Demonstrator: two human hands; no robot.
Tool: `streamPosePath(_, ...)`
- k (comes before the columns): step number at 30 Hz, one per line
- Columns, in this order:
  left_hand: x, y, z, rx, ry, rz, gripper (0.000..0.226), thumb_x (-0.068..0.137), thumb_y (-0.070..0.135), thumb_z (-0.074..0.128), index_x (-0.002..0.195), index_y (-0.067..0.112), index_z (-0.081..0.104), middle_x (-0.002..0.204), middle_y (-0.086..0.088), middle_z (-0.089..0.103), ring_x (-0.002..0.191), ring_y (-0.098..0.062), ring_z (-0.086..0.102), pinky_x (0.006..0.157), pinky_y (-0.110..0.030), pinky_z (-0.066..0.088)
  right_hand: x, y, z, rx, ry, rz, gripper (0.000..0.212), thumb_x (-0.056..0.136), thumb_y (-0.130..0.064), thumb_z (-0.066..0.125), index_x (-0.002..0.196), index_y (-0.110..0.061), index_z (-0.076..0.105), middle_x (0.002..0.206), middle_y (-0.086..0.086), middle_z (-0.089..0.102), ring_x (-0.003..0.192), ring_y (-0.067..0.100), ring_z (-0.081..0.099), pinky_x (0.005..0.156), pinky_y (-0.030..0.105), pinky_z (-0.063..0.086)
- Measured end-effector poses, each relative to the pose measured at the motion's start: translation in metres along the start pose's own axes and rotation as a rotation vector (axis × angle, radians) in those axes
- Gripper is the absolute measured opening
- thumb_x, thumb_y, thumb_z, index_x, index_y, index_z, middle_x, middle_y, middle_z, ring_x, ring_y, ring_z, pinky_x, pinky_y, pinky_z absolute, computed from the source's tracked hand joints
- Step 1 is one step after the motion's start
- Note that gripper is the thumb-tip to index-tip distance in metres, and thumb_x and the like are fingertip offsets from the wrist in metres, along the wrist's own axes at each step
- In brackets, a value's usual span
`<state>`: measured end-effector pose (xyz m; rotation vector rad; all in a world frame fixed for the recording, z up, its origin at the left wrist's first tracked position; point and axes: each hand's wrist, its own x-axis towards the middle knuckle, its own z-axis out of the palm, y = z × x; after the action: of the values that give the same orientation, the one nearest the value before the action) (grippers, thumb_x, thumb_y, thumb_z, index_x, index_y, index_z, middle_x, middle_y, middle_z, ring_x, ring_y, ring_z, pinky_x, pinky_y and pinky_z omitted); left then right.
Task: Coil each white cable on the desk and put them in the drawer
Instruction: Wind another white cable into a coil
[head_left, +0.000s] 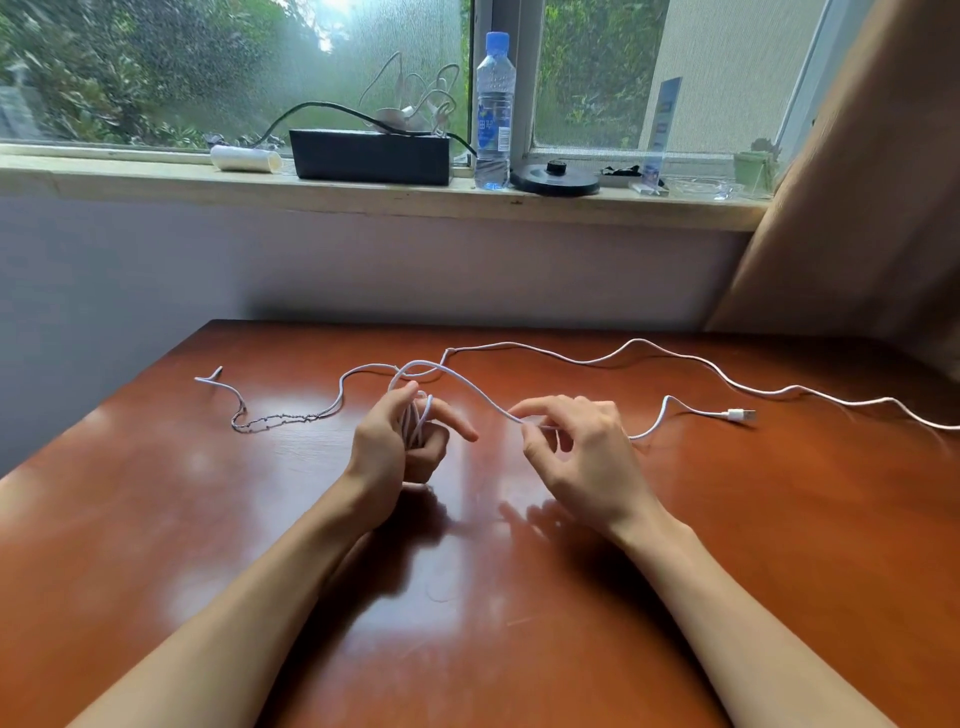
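Coiling left hand (395, 447): grips loops of thin white cable (457, 374)
Right hand (576, 447): pinches same cable over glossy red-brown wooden desk (727, 519)

Here's the glossy reddish-brown wooden desk (519, 597), carrying a long wavy white cable (639, 341) across its far side out to the right edge, a white cable with a USB plug (736, 414) at right, and a kinked thin white cable (280, 417) at left.

Glossy reddish tabletop (779, 519) at 6 o'clock, pale wall (363, 270) behind, daylit window (156, 62) at 12, tan curtain (857, 208) at 2.
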<state>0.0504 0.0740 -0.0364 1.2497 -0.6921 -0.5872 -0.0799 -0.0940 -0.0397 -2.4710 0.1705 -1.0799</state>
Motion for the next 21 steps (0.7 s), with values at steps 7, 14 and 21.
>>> streamPosePath(7,-0.003,0.007,0.002,-0.338,-0.132,-0.094,0.058,0.09,0.04,0.03,0.064,0.0,0.063,0.041,0.005,0.02,0.046,-0.01,0.007,0.05,-0.026,0.005,0.0,0.003,-0.007,0.037,0.077,0.095,0.008,0.093,-0.031,0.069,0.101,-0.031,0.066,0.078,-0.024,0.053,0.081,0.001,0.052,0.07,0.026,0.043)
streamPosePath(14,-0.003,0.009,-0.001,-0.621,-0.148,-0.034,0.054,0.096,0.035,0.025,0.065,0.004,0.057,0.047,0.0,0.012,0.044,-0.013,0.009,0.046,-0.026,0.011,0.0,0.007,-0.005,-0.06,-0.038,0.133,0.005,0.092,-0.038,0.071,0.092,-0.034,0.071,0.075,-0.021,0.059,0.084,0.01,0.047,0.08,0.036,0.045)
streamPosePath(21,-0.001,0.013,-0.003,-0.845,0.01,0.022,0.055,0.101,0.032,0.022,0.09,0.003,0.068,0.049,0.0,0.026,0.043,-0.013,0.021,0.041,-0.025,0.025,-0.001,0.004,-0.003,0.005,-0.225,0.114,0.011,0.086,-0.046,0.076,0.087,-0.035,0.077,0.075,-0.025,0.067,0.084,0.009,0.062,0.091,0.04,0.047)
